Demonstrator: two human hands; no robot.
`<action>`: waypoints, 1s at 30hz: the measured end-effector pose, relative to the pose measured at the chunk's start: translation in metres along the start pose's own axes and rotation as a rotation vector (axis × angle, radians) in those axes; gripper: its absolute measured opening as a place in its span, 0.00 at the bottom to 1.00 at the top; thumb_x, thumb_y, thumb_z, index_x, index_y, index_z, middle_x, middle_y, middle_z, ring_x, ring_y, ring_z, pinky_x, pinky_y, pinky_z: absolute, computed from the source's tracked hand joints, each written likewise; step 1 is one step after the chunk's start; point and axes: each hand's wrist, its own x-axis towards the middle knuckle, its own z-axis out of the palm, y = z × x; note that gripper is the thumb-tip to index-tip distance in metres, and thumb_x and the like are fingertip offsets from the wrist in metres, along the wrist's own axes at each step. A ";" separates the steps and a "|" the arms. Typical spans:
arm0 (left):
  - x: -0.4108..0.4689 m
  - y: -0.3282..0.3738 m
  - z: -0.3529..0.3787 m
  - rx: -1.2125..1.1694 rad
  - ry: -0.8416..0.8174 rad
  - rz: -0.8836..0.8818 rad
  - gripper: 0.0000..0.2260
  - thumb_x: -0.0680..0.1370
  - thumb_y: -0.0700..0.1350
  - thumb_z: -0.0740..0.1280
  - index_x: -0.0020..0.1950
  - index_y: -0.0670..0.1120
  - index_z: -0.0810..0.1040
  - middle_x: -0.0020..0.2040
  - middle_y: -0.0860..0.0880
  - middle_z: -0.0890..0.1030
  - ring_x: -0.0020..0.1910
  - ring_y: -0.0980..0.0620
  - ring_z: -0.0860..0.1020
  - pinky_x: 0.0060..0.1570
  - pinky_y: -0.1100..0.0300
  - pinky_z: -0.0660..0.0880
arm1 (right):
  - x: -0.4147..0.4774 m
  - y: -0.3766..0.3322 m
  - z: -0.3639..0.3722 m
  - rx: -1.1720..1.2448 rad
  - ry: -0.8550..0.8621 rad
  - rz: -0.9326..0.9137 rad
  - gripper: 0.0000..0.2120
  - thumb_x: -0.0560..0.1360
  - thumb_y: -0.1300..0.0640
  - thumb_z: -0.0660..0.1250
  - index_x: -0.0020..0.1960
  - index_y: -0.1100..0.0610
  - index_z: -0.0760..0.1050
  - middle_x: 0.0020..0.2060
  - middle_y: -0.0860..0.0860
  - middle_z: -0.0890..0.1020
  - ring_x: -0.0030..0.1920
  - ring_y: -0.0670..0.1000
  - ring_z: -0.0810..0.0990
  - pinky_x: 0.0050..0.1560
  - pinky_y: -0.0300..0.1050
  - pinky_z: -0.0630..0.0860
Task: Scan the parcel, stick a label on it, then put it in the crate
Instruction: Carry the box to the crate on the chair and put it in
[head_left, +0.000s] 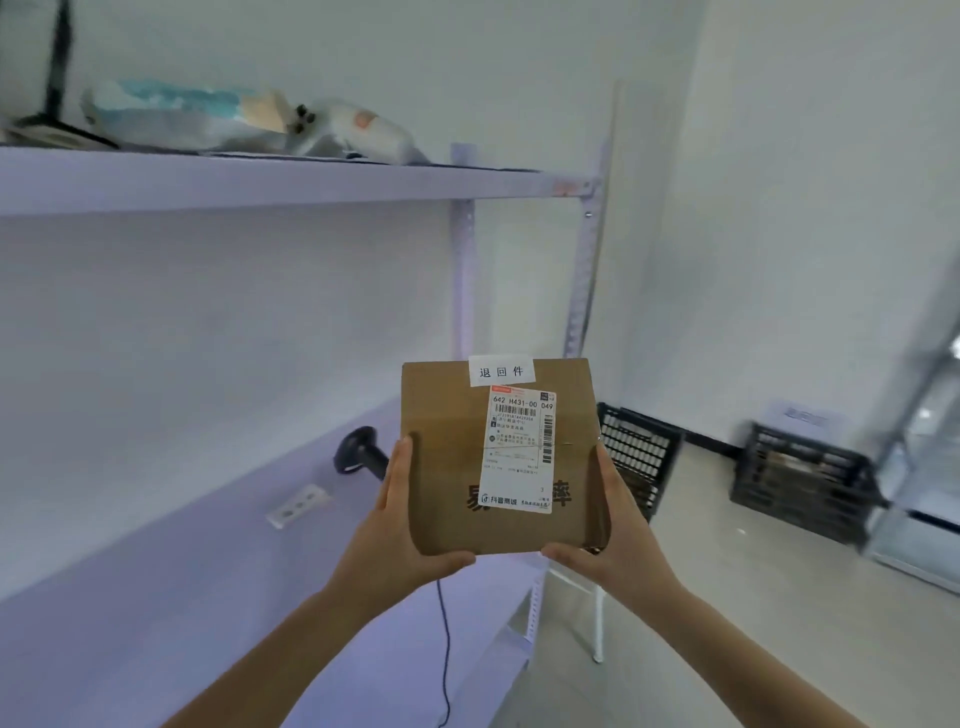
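Note:
A brown cardboard parcel (447, 467) is held up in the air in front of me, its top face towards the camera. It carries a white shipping label (519, 452) with barcodes and a small white sticker (501, 371) with three characters at its upper edge. My left hand (400, 525) grips the parcel's left side and lower edge. My right hand (615, 525) grips its right side and lower edge. A black handheld scanner (358, 451) lies on the shelf just left of the parcel. A black slatted crate (636, 452) stands on the floor behind the parcel.
A pale purple shelf unit (208, 519) runs along the left wall; a white strip (298, 505) lies on its lower board. Bagged items (208, 117) rest on the upper board. A second black crate (802, 480) stands at the far right by a glass door.

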 end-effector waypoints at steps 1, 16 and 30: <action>0.008 0.003 0.012 -0.012 -0.025 0.021 0.60 0.59 0.65 0.76 0.69 0.71 0.28 0.79 0.57 0.51 0.73 0.55 0.63 0.66 0.55 0.69 | -0.004 0.006 -0.011 -0.019 0.027 0.025 0.58 0.59 0.42 0.80 0.76 0.34 0.44 0.71 0.35 0.65 0.71 0.39 0.65 0.67 0.44 0.70; 0.115 0.114 0.227 -0.158 -0.285 0.227 0.61 0.56 0.68 0.76 0.72 0.70 0.32 0.79 0.58 0.50 0.71 0.62 0.61 0.64 0.61 0.68 | -0.046 0.125 -0.201 -0.208 0.282 0.197 0.58 0.62 0.39 0.78 0.78 0.42 0.41 0.75 0.43 0.62 0.73 0.44 0.64 0.68 0.56 0.71; 0.185 0.214 0.388 -0.197 -0.286 0.207 0.62 0.56 0.64 0.78 0.72 0.70 0.33 0.79 0.57 0.53 0.68 0.65 0.61 0.64 0.61 0.63 | -0.025 0.248 -0.362 -0.206 0.274 0.209 0.60 0.62 0.39 0.78 0.78 0.43 0.39 0.76 0.40 0.58 0.74 0.41 0.62 0.71 0.50 0.69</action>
